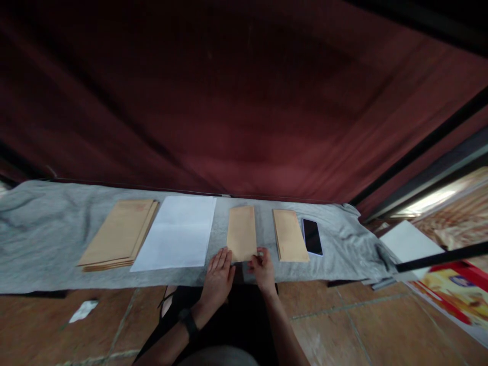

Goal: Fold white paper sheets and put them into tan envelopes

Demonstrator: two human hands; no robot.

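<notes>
A small brown paper envelope (242, 231) lies in front of me on the grey cloth. My left hand (219, 274) lies flat, its fingers stretched out and touching the envelope's lower left corner. At the lower right corner, my right hand (263, 267) has curled fingers, with thumb and fingertips pinched at the envelope's edge. A pile of small brown envelopes (290, 235) rests to the right. White paper sheets (176, 231) lie to the left, beside a stack of larger brown envelopes (116, 229).
A smartphone (312, 237) lies right of the small envelopes. Grey cloth (41, 229) covers the long narrow surface, with a dark red panel (244, 127) rising behind it. A printed box (457, 292) stands at the right, and a white scrap (84, 310) is on the tiled floor.
</notes>
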